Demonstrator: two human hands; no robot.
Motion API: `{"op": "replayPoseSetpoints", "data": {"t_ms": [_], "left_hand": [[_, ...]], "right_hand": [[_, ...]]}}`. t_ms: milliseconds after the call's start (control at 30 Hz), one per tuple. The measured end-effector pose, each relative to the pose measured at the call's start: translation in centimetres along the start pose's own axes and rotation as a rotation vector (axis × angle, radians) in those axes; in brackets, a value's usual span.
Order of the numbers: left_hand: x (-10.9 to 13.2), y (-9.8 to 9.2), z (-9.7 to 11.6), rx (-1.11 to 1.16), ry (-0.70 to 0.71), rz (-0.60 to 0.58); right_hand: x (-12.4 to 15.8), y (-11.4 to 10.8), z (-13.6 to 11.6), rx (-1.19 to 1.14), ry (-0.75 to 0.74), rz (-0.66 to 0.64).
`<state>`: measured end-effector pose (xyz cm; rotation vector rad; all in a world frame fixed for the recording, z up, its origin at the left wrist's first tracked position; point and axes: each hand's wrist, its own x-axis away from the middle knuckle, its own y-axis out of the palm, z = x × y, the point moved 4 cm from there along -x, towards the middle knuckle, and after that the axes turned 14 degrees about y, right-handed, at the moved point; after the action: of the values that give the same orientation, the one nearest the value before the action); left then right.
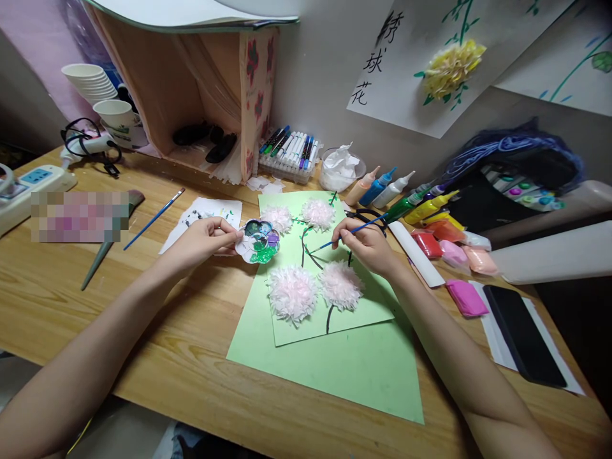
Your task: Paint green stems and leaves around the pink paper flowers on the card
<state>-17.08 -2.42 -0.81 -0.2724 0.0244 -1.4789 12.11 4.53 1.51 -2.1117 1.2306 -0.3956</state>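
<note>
left hand clamped on one flower-shaped palette at left edge of green sheet, right hand closed on one blue brush above it, four pink tissue flowers on sheet, wall sheet reads 绣球花

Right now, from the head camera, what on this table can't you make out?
Head view only:
1. A pixelated patch blurs whatever lies at the left of the table.
2. The scissors are mostly hidden behind the right hand and its paintbrush.
3. Dark items in the cardboard shelf sit in shadow, too dim to name.
4. The left hand covers the left edge of the palette.
</note>
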Motion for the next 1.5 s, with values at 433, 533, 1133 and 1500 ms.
{"op": "replayPoseSetpoints", "data": {"t_ms": [433,533,1133,1500], "left_hand": [[-0.03,0.02,0.1,0.003,0.025,-0.003],[0.0,-0.09,0.09,0.006,0.037,-0.004],[-0.17,-0.02,0.03,0.024,0.046,-0.024],[-0.18,-0.09,-0.11,-0.003,0.043,-0.017]], "right_hand": [[-0.02,-0.01,-0.13,-0.002,0.007,0.0],[-0.03,-0.21,-0.1,-0.023,0.002,0.023],[-0.1,-0.05,-0.26,-0.013,-0.01,0.022],[0.07,-0.31,-0.34,-0.019,-0.006,0.026]]}}
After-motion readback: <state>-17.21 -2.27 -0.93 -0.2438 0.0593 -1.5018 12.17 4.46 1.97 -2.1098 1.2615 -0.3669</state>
